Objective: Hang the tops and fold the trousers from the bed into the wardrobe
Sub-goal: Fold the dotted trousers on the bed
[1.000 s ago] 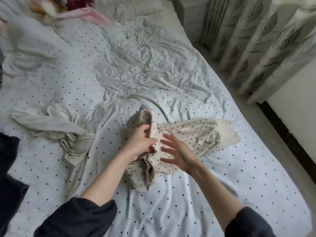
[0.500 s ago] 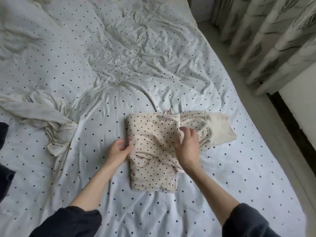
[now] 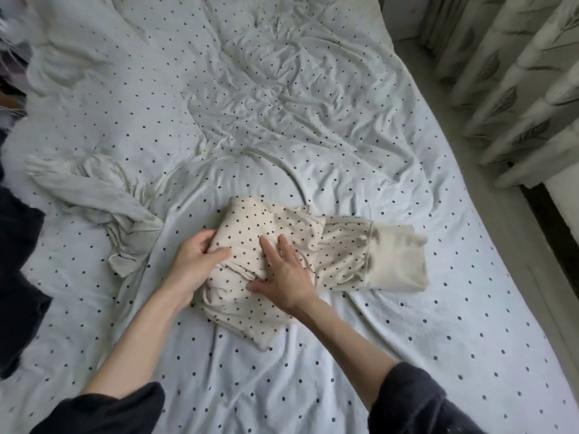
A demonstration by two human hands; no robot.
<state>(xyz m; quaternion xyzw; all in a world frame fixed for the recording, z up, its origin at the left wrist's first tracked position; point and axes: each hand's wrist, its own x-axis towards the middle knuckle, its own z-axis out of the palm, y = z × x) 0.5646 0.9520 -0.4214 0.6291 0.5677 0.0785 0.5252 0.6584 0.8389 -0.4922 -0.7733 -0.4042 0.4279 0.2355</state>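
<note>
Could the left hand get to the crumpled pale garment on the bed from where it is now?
Probably yes. The left hand grips the edge of the dotted trousers, and the crumpled pale garment lies just to its left on the bed sheet, nothing between them. It would have to let go first.

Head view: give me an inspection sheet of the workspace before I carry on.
Surface: bed sheet, white with dark dots, heavily wrinkled.
Job's things: dotted cream trousers, partly folded near the bed's middle, plain cream end lying out to the right.
Clutter: crumpled pale garment left of the trousers; dark fabric at the left edge.
Hands: left hand grips the fold's left edge, thumb on top; right hand presses flat on the fold, fingers spread.
Cables: nothing seen.
Surroundings: leaf-print curtain and strip of floor on the right; wardrobe not in view.
</note>
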